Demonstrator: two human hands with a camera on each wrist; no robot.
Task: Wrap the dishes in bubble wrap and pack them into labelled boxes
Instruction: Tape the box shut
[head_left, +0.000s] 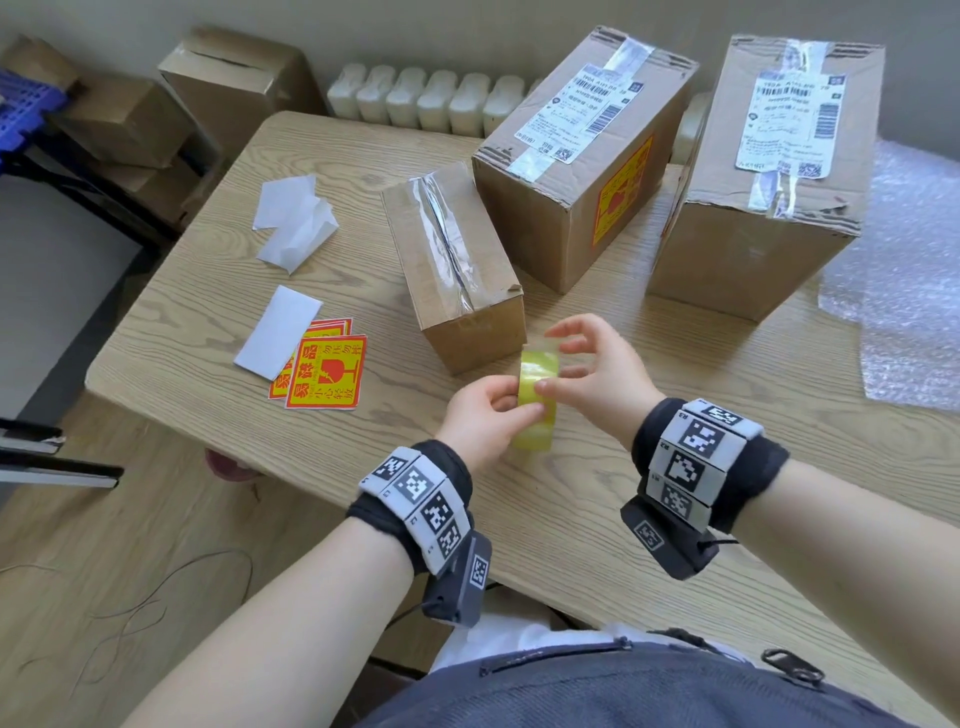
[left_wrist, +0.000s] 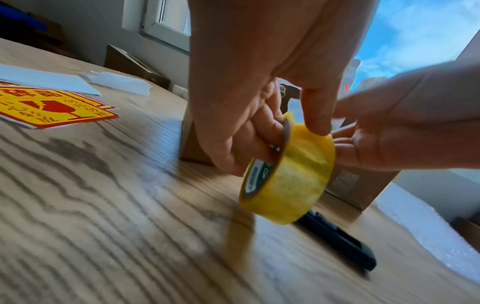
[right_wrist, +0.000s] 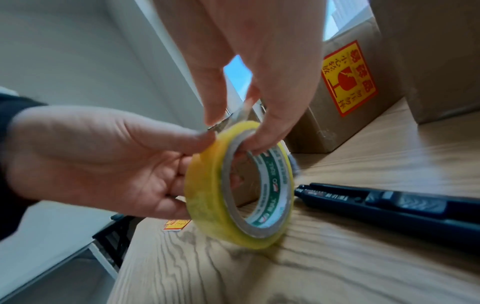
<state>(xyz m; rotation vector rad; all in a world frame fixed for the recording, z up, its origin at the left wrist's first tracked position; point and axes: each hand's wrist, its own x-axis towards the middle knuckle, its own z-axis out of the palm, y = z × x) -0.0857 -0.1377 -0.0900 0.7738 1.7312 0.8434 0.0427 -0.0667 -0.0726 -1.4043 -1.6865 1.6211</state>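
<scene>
At the table's (head_left: 597, 519) near edge, the left hand (head_left: 480, 421) grips a roll of yellow tape (head_left: 535, 400) held on edge just above the wood, while the right hand (head_left: 597, 374) pinches at its rim, apparently hunting the loose end; sealing looks like the step in hand, and freeing that end comes next. A dark cutter (right_wrist: 389, 203) lies just beside the roll. Beyond stand a small taped box (head_left: 457, 265), then two larger taped boxes (head_left: 582, 156); fragile stickers (head_left: 324, 371) wait left, bubble wrap (head_left: 909, 270) right
</scene>
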